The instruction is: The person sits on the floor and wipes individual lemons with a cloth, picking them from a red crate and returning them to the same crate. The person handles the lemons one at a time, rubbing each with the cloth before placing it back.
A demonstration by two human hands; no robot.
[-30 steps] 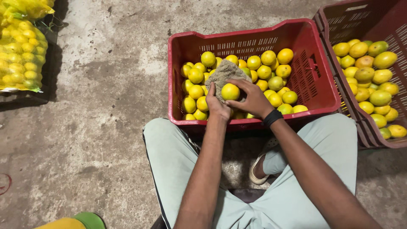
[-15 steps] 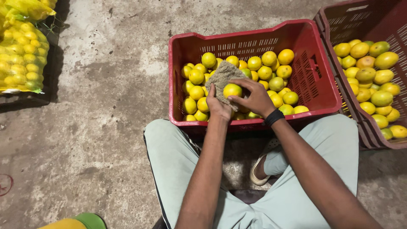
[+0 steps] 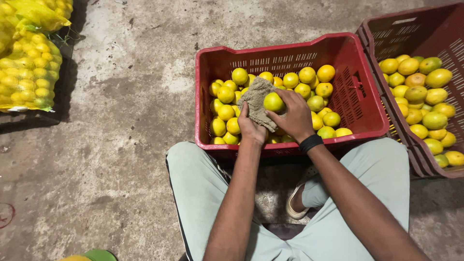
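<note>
Your right hand (image 3: pixel 294 116) cups yellow citrus (image 3: pixel 273 102) above red crate (image 3: pixel 290 50); left hand (image 3: pixel 251 126) pinches limp cloth (image 3: pixel 256 99) against it. Fruit likely firm, light, smooth; grip round its middle, cloth by bunched edge.

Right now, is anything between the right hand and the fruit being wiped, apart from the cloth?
Nothing visible. The right hand grips the yellow-green fruit directly, above the red crate. The grey cloth, held by the left hand, lies against the fruit's left side, not under the right fingers.
</note>
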